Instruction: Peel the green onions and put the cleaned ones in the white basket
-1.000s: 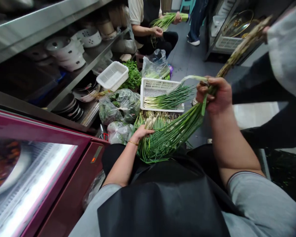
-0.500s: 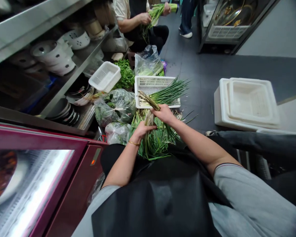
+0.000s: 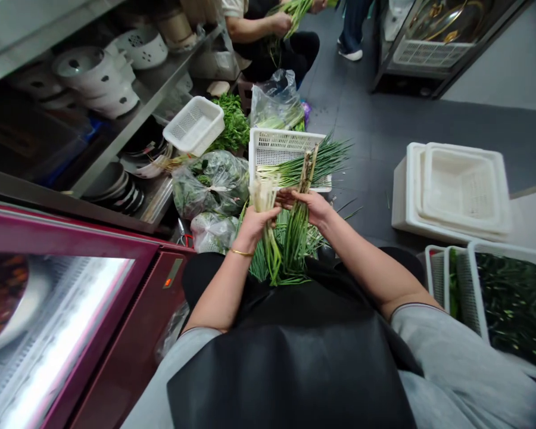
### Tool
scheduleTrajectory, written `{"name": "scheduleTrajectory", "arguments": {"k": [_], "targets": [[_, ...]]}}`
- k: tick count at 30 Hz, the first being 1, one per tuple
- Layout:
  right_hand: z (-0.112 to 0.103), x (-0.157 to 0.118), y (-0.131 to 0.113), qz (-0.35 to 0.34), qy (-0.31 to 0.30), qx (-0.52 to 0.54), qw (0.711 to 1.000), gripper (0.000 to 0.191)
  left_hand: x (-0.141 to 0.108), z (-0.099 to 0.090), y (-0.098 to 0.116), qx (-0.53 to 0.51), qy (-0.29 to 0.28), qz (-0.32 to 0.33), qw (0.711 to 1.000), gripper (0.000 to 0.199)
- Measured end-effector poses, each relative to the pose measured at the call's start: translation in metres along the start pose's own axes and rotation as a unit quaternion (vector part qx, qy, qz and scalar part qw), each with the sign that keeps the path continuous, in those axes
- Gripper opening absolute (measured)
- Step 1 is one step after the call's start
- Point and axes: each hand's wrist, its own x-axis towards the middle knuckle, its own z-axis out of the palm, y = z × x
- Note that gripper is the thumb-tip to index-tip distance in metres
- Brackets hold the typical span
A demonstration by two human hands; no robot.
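Observation:
My left hand (image 3: 252, 227) is closed round a bunch of scallions (image 3: 264, 195) with pale, clean-looking white ends pointing up. Brown, dirty-looking ends top a second bunch of scallions (image 3: 307, 171), gripped by my right hand (image 3: 318, 207) just to the right. The fingers of both hands nearly meet between the bunches, and long green leaves hang down onto my black apron (image 3: 286, 345). Just beyond them is a white plastic basket (image 3: 290, 135), where more scallions (image 3: 330, 156) lie with their green tips over the right side. Loose greens below are partly hidden by my hands.
Bagged vegetables (image 3: 209, 185), leafy greens (image 3: 232, 122) and a small white basket (image 3: 194, 126) are at left, beside a shelf of dishes (image 3: 93, 77). White tubs (image 3: 455, 190) and a crate of dark green vegetables (image 3: 513, 298) are right. A co-worker (image 3: 268, 42) crouches ahead holding green stalks.
My right hand has turned its bunch from slanting left to upright and moved slightly right. The left bunch's white ends now stand clear. The view has shifted, showing the right-hand crates.

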Motion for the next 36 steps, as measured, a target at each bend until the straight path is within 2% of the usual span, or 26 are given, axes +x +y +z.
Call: {"name": "scheduleTrajectory", "arguments": {"k": [3,5,9,13,18,20,22,25,28,30,33,36], "targets": [[0.009,-0.006,0.017,0.023,0.025,-0.002,0.999,0.027,0.004,0.018,-0.014,0.045,0.023,0.021,0.999,0.043],[0.007,-0.010,0.020,0.038,0.026,-0.016,0.999,0.031,0.004,0.023,-0.021,0.051,0.020,0.012,0.998,0.038],[-0.015,-0.017,0.008,0.038,0.005,-0.058,0.998,0.029,0.003,0.015,-0.020,0.037,-0.024,0.002,0.999,0.036],[-0.034,-0.028,-0.009,0.042,-0.009,-0.136,0.990,0.033,0.003,0.006,-0.013,0.036,-0.014,-0.008,0.999,0.033],[-0.022,-0.031,0.004,-0.017,0.030,-0.258,0.966,0.032,0.003,0.013,-0.019,0.050,-0.038,0.001,0.998,0.034],[-0.020,-0.030,0.010,0.010,0.014,-0.298,0.954,0.029,0.003,0.011,-0.020,0.058,-0.054,0.006,0.997,0.034],[-0.026,-0.031,0.007,0.048,0.011,-0.318,0.947,0.029,0.005,0.002,-0.018,0.065,-0.059,0.010,0.996,0.032],[-0.052,-0.044,-0.013,0.099,-0.014,-0.319,0.942,0.036,0.010,-0.021,-0.009,0.079,-0.033,0.016,0.996,0.033],[-0.082,-0.064,-0.044,0.144,-0.064,-0.358,0.920,0.038,0.016,-0.039,-0.004,0.100,-0.008,0.017,0.995,0.032],[-0.102,-0.079,-0.066,0.162,-0.065,-0.407,0.897,0.039,0.020,-0.041,-0.005,0.125,-0.023,0.008,0.992,0.029],[-0.134,-0.104,-0.101,0.176,-0.062,-0.481,0.856,0.040,0.023,-0.038,-0.007,0.181,-0.079,-0.018,0.980,0.026],[-0.171,-0.133,-0.136,0.185,-0.029,-0.523,0.832,0.040,0.027,-0.036,-0.007,0.216,-0.074,-0.026,0.973,0.025]]}}
